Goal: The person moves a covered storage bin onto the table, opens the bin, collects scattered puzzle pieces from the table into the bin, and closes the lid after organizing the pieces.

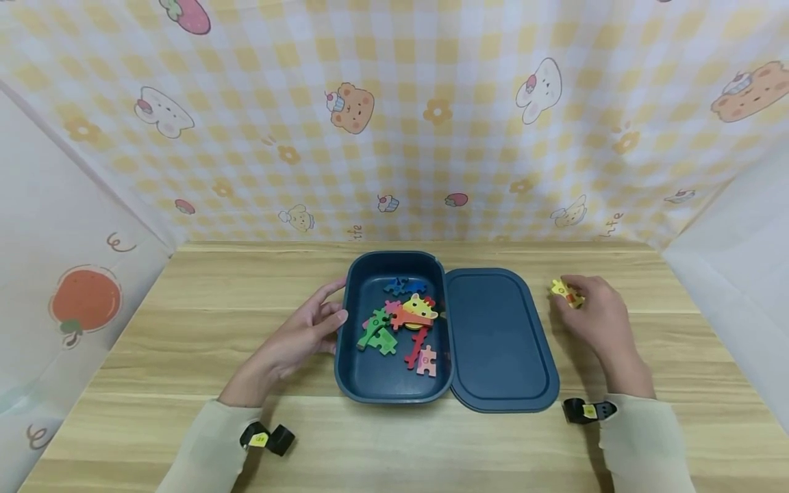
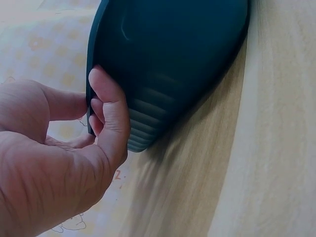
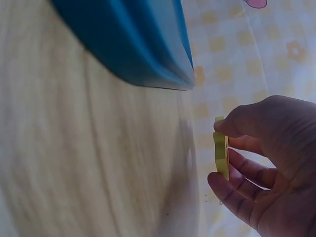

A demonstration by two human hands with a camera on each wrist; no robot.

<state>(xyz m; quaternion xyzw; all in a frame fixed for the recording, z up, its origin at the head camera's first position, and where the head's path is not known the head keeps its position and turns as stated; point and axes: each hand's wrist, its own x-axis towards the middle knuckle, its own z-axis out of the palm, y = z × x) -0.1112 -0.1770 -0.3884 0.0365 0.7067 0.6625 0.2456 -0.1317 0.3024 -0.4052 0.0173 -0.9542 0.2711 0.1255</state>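
A dark blue plastic box stands near the middle of the table with several coloured puzzle pieces inside. My left hand grips its left side; in the left wrist view the thumb and fingers close on the rim and outer wall. Right of the lid, my right hand pinches a yellow puzzle piece with an orange patch. From the right wrist view, the yellow piece is edge-on between thumb and fingertips, above the table. Among the pieces in the box are a giraffe-head piece and a green one.
A dark blue lid lies flat against the box's right side, between it and my right hand. Behind the wooden table hangs a yellow checked cloth. White cloth walls border both sides.
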